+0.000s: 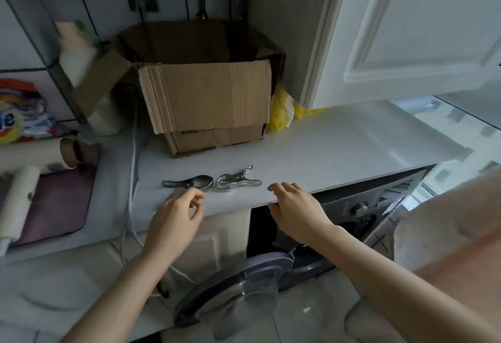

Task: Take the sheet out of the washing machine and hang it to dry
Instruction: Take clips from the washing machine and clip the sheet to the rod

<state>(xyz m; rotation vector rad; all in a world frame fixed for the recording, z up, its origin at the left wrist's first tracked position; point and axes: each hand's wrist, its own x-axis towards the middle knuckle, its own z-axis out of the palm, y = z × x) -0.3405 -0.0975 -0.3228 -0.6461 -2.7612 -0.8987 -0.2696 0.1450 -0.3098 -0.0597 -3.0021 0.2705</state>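
Note:
Two shiny metal clips lie side by side near the front edge of the white countertop (pixel 339 139): the left clip (pixel 188 182) and the right clip (pixel 238 182). My left hand (pixel 176 215) hovers just below the left clip, fingers loosely curled, holding nothing. My right hand (pixel 295 207) reaches over the counter's edge right of the clips, fingers relaxed. Under the counter sits the dark washing machine (pixel 352 212), its round door (pixel 233 285) swung open toward me. A pale cloth, maybe the sheet (pixel 447 234), hangs at my right side.
An open cardboard box (pixel 208 98) stands at the back of the counter with a yellow bag (pixel 282 110) beside it. A detergent bag (pixel 19 114), paper rolls and a purple mat (pixel 57 201) lie at left. A white cabinet door (pixel 420 30) is at upper right.

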